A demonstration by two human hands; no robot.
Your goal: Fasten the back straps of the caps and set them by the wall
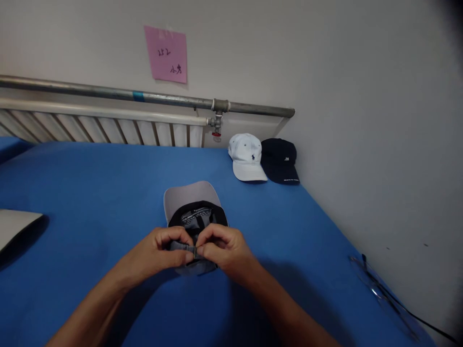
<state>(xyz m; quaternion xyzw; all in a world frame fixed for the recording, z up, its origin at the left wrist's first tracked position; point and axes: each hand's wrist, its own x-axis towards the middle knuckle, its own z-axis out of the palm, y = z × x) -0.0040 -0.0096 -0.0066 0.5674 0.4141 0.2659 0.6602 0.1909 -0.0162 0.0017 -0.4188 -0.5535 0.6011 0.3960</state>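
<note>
A grey baseball cap (pixel 191 196) lies upside down on the blue table surface, its brim pointing away from me and its dark inside facing up. At the cap's near edge, my left hand (pixel 168 248) pinches the adjustable back strap (pixel 184 246) between thumb and fingers. My right hand (pixel 224 248) pinches the same strap from the other side, by a small metal buckle (pixel 195 251). The fingertips of both hands almost meet there. Part of the strap and of the cap's rear is hidden behind my fingers.
At the far right corner stand a white cap (pixel 246 154) and a black cap (pixel 280 159). Glasses (pixel 379 291) and a thin black cable (pixel 427 325) lie by the right wall. A pale flat object (pixel 16 224) sits at the left edge; a radiator (pixel 108 127) runs behind.
</note>
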